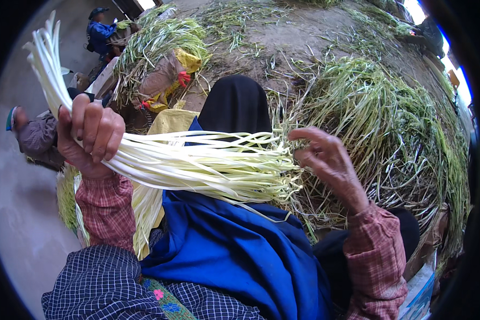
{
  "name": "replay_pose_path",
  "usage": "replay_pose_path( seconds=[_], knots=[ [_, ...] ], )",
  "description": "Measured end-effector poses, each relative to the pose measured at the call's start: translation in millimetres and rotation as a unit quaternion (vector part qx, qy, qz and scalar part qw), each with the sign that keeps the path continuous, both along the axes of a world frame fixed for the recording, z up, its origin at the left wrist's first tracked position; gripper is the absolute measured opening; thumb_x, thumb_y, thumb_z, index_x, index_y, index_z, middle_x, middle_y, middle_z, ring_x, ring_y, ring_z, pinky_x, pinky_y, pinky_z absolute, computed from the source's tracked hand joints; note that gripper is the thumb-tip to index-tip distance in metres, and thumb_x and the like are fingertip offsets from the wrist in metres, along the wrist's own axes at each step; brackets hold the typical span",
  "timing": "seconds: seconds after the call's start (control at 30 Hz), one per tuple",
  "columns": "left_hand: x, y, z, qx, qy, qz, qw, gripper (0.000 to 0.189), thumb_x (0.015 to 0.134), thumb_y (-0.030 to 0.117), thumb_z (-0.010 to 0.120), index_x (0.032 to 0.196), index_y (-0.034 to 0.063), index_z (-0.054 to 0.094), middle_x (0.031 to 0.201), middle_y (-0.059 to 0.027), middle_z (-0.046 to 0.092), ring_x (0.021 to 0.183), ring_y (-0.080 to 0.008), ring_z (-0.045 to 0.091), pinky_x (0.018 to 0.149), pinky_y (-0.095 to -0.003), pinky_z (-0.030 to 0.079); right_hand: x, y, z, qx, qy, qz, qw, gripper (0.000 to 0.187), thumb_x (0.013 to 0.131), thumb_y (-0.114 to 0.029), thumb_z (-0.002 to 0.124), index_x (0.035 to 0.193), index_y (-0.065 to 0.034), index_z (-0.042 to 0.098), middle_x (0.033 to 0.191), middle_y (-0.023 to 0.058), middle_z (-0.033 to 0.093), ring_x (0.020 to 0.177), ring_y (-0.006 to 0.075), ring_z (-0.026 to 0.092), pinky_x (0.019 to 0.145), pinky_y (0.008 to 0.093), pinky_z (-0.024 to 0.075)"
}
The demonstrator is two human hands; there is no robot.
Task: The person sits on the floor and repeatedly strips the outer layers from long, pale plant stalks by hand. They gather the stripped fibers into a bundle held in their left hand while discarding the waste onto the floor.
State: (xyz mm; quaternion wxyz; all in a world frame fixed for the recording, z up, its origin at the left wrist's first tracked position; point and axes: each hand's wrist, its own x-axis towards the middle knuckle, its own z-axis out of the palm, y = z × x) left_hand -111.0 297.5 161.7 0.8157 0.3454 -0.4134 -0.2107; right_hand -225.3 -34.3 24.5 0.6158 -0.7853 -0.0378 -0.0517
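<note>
A thick bundle of pale yellow-white leafy stalks (208, 164), which look like blanched chives, lies level across the front of my body. My left hand (90, 136) is closed around it, with the white ends sticking up past the fist at the upper left. The thinner, curled ends reach rightward over the blue cloth (240, 240) on my lap. Beside those ends is my right hand (324, 162), fingers bent and apart; whether it touches the tips I cannot tell. More pale stalks (146, 216) hang below my left forearm.
A large heap of loose green and straw-coloured stalks (376, 120) lies to the right. Another heap (164, 40) stands at the upper left, near a person in blue (100, 34). Red-gloved hands (183, 79) show beyond my knee (236, 104). Another person's sleeve (40, 136) is at far left.
</note>
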Motion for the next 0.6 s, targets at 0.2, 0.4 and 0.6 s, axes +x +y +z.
replay_pose_path(
  seconds=[0.2,0.4,0.6],
  knots=[
    [2,8,1,-0.054,-0.02,0.014,0.998,0.041,0.097,0.024,0.051,0.061,0.0125,0.036,0.043,0.0008,0.036,0.029,-0.0061,0.036,0.032,-0.0212,0.04,3,14,7,-0.053,0.089,0.12,0.987,0.037,0.085,-0.034,0.066,0.103,-0.0018,0.069,0.091,0.0111,0.068,0.061,0.0158,0.06,0.062,0.0316,0.052],
    [3,21,3,-0.05,-0.021,0.018,0.998,0.041,0.097,0.022,0.052,0.061,0.0124,0.035,0.042,0.0007,0.036,0.029,-0.0059,0.035,0.03,-0.0206,0.039,10,-15,-8,-0.167,0.106,-0.009,0.98,0.029,0.086,-0.023,0.059,0.097,0.0026,0.068,0.073,0.0054,0.067,0.059,0.01,0.06,0.051,0.024,0.0468],
    [9,20,-5,-0.067,-0.014,0.01,0.998,0.039,0.096,0.021,0.053,0.062,0.0121,0.036,0.043,0.0008,0.035,0.029,-0.0061,0.036,0.03,-0.0206,0.039,19,4,0,-0.212,-0.061,-0.078,0.972,0.022,0.08,-0.013,0.067,0.101,-0.0086,0.067,0.097,0.0071,0.066,0.066,0.0191,0.063,0.068,0.0337,0.0522]
  ],
)
